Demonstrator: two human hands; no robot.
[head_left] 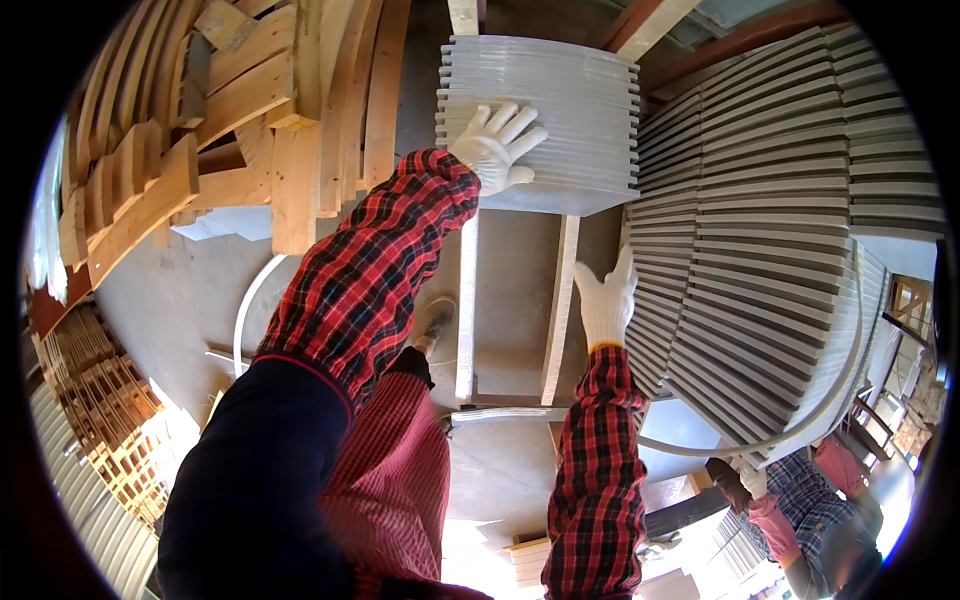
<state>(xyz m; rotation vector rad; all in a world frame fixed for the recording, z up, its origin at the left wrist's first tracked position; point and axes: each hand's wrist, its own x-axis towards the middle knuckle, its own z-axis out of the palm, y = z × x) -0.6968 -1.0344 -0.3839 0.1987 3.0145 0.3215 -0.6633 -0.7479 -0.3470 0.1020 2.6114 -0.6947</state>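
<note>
The left hand (pixel 497 148) hides part of the stack (pixel 585 110); pallets (pixel 245 105) run past the top edge; a co-worker's head (pixel 850 552) is blurred.

Inscriptions, 1 view: I can read 0 texts, labels, brands, numbers or signs in my remote feed.
</note>
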